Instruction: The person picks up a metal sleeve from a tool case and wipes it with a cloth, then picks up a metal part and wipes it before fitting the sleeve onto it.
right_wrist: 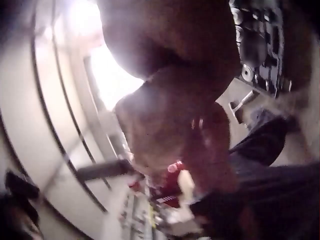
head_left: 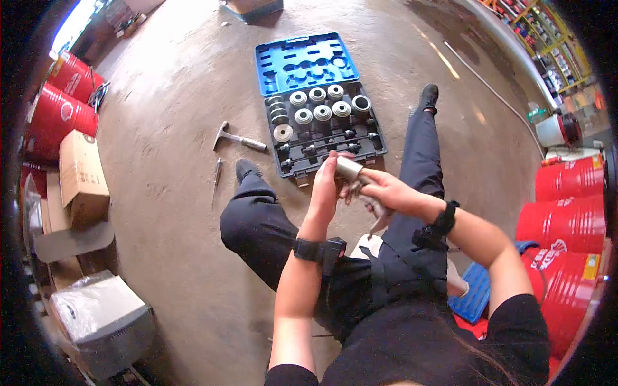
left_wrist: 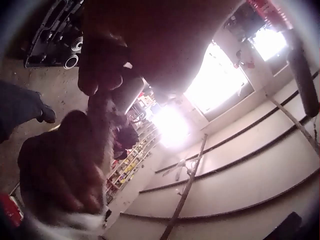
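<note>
A short silvery metal cylinder (head_left: 348, 168) is between the two hands, above the person's lap. The left hand (head_left: 326, 184) holds it from the left, fingers curled behind it. The right hand (head_left: 394, 193) is against the cylinder's right end and grips a crumpled-looking grey piece (head_left: 380, 219) whose tail hangs below the palm; its material is unclear. Dark and blurred, the left wrist view shows the left hand (left_wrist: 150, 45) above and the right hand (left_wrist: 70, 165) lower left, with the cylinder (left_wrist: 129, 91) between. Fingers largely hide the contact in the right wrist view.
Beyond the hands lies an open blue-lidded case (head_left: 306, 61) with metal rings and threaded rods in its black tray. A hammer (head_left: 241, 138) and a thin pointed tool (head_left: 217, 177) lie left of it. Red drums (head_left: 566, 222) stand right, cardboard boxes (head_left: 84, 170) left.
</note>
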The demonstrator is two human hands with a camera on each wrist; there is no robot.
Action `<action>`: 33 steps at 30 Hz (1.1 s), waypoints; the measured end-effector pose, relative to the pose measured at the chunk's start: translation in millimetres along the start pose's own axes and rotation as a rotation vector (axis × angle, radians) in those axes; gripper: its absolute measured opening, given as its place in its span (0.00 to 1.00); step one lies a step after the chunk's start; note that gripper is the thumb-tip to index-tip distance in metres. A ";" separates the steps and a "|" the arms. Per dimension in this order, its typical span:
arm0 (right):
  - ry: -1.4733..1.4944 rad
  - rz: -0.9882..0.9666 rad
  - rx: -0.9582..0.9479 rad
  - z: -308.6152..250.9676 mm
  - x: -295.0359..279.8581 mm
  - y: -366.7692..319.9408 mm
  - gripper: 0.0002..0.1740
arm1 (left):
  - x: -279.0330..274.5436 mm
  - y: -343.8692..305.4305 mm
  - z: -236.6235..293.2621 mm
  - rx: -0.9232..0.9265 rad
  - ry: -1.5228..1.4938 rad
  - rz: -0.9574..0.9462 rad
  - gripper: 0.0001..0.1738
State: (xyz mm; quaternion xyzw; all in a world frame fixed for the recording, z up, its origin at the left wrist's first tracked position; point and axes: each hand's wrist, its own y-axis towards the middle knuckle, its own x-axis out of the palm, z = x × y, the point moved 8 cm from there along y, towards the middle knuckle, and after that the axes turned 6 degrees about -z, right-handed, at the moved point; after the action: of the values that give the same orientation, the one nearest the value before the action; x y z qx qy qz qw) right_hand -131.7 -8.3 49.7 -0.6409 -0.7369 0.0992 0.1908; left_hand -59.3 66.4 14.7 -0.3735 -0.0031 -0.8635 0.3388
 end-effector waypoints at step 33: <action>-0.041 0.135 0.045 -4.1 14.7 -26.0 0.12 | 4.7 2.4 -6.9 -0.017 0.228 0.063 0.16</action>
State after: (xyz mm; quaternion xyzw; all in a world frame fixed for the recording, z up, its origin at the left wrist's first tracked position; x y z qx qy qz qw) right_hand -155.1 1.5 65.8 -0.6824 -0.6934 0.1414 0.1831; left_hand -64.6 60.0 12.2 -0.2756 0.0545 -0.8894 0.3608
